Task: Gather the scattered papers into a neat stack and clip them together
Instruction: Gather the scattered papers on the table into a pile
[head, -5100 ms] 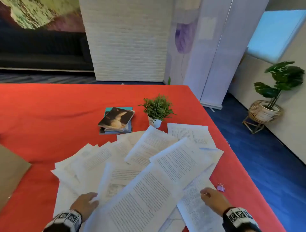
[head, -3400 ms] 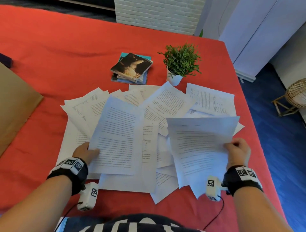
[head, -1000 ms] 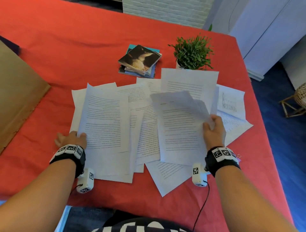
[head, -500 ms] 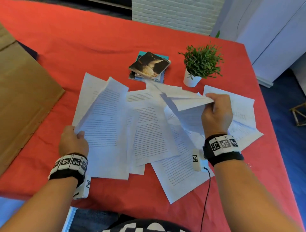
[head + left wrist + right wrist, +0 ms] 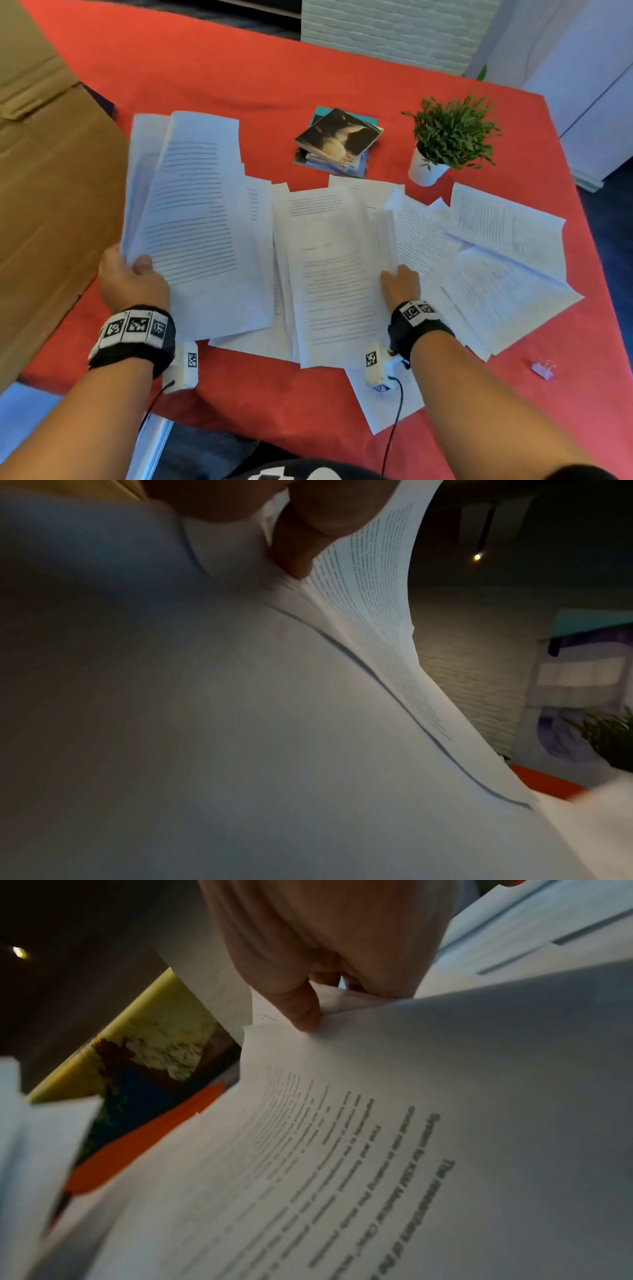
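Printed white sheets lie fanned over the red tablecloth [image 5: 239, 85]. My left hand [image 5: 135, 270] grips a bundle of sheets [image 5: 191, 205] by its near left corner, its far end lifted off the table. In the left wrist view the thumb [image 5: 301, 547] pinches that bundle [image 5: 308, 723]. My right hand [image 5: 399, 281] pinches the right edge of the middle pile [image 5: 329, 274], with the thumb [image 5: 298, 1007] on the top page [image 5: 377, 1150]. More loose sheets [image 5: 496, 260] spread to the right. A small pink binder clip [image 5: 543, 369] lies alone near the front right.
A flat cardboard sheet [image 5: 44, 205] covers the table's left side, touching the left bundle. A small stack of books [image 5: 339, 140] and a potted plant [image 5: 445, 137] stand just behind the papers. The table's front edge runs close under my wrists.
My right hand has come down from holding sheets in the air to the middle pile on the table. The left hand's bundle has risen and swung further left.
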A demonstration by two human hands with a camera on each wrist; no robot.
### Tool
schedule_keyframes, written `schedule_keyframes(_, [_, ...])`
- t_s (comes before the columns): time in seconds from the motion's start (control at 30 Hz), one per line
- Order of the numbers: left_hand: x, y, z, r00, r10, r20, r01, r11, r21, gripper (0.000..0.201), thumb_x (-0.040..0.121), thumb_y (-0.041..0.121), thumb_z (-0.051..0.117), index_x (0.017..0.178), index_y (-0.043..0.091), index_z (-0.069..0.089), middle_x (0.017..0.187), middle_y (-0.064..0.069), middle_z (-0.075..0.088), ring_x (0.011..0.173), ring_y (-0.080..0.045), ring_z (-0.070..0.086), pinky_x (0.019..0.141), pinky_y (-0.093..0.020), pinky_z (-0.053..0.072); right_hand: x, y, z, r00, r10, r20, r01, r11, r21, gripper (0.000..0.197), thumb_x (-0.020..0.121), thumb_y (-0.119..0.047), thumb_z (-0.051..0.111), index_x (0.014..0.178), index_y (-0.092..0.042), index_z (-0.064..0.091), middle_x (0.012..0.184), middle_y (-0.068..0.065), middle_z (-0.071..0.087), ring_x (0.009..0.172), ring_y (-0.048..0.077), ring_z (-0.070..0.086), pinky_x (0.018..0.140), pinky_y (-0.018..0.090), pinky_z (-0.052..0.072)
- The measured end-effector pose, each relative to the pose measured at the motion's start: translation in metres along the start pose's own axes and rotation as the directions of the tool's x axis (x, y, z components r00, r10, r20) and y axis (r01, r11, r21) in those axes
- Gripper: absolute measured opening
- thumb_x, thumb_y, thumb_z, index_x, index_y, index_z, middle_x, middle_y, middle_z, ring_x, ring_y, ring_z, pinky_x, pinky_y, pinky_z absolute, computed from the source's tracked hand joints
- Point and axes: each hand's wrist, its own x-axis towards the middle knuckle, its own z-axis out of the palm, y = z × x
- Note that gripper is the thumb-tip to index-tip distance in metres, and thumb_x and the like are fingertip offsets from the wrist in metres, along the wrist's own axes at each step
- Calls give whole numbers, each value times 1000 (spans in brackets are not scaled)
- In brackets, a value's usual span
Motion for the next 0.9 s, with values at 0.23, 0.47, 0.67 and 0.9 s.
schedule_keyframes(0.23, [20,22,2,998,-38,-49,32,992,-120,28,86,20,53,109,4,53,105,-18,62,94,-28,62,83,-40,51,-4,3,-15,999,-50,16,47,989,137,10,87,-9,50,97,-7,50,100,14,59,89,27,55,76,32,43])
schedule_keyframes(0.47, [-30,-3,58,889,-163,429,71,973,221,39,88,13,58,119,-10,53,123,-32,57,113,-43,56,94,-43,43,11,53,-58,994,72,82,-68,997,-39,34,89,-13,48,119,0,58,119,23,62,107,38,58,97,47,48])
schedule_keyframes(0.67, [-57,-23,78,792,-247,559,-18,905,424,42,89,19,53,120,-9,54,122,-33,53,110,-46,54,93,-44,45,2,83,-49,994,100,36,-92,981,-173,39,85,-15,53,121,0,54,118,21,57,102,37,58,88,40,50])
schedule_keyframes(0.9, [-64,-26,61,861,-108,497,-90,929,359,23,85,5,56,103,-9,59,113,-33,55,83,-39,57,76,-39,47,-3,96,-63,997,70,45,-58,972,-229,29,88,-7,49,115,0,55,117,21,59,102,35,57,80,34,42])
